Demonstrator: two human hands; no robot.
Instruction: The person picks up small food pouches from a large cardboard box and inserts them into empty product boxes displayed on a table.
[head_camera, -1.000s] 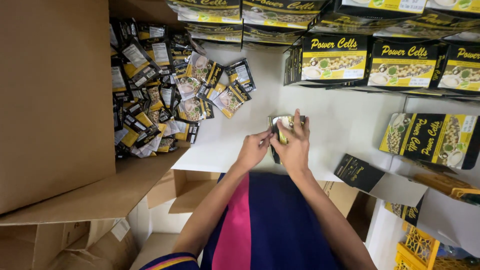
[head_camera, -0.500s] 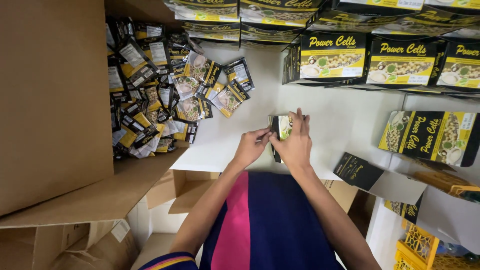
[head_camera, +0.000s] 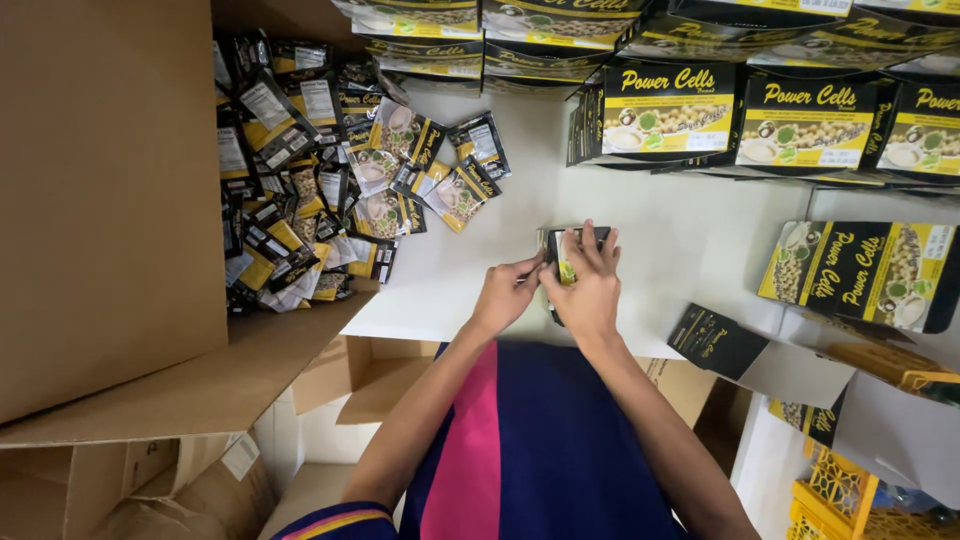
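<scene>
A small black-and-yellow carton (head_camera: 572, 262) is held upright on the white desk (head_camera: 660, 240), near its front edge; its contents cannot be made out. A heap of black-and-yellow sachets (head_camera: 320, 190) is piled to the left, and printed cartons (head_camera: 668, 110) are ranked behind. The carton is gripped by the right hand (head_camera: 588, 290) with curled fingers and pinched at its side by the left hand (head_camera: 507, 296).

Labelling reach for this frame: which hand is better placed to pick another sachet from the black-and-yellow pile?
Left, probably. The left hand only pinches the edge of the small black-and-yellow carton and sits on the side of the sachet pile. The right hand covers the carton, gripping it, farther from the pile.
</scene>
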